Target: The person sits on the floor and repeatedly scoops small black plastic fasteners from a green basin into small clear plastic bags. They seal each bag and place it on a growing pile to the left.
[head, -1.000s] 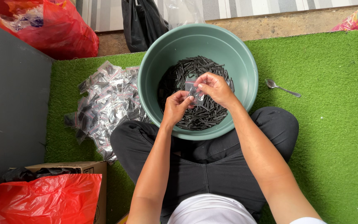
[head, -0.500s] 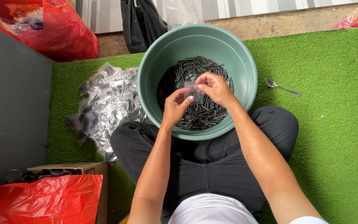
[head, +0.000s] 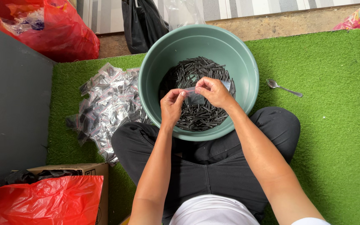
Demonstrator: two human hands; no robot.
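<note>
A green plastic basin [head: 246, 62] sits on the grass mat between my knees, holding a heap of small black sticks [head: 198, 116]. Over the basin I hold a small clear plastic bag [head: 194, 96] by its top edge. My left hand [head: 171, 107] pinches the bag's left corner. My right hand [head: 214, 91] grips its right side. The bag hangs between the two hands, just above the sticks.
A pile of filled clear bags [head: 105, 104] lies left of the basin. A metal spoon [head: 283, 87] rests on the green mat [head: 338, 137] to the right. Red plastic bags [head: 42, 200] and a cardboard box [head: 92, 171] sit lower left; a grey wall [head: 9, 116] stands left.
Both hands stay over the basin on the small bag; the fingers have shifted slightly along its top edge.
</note>
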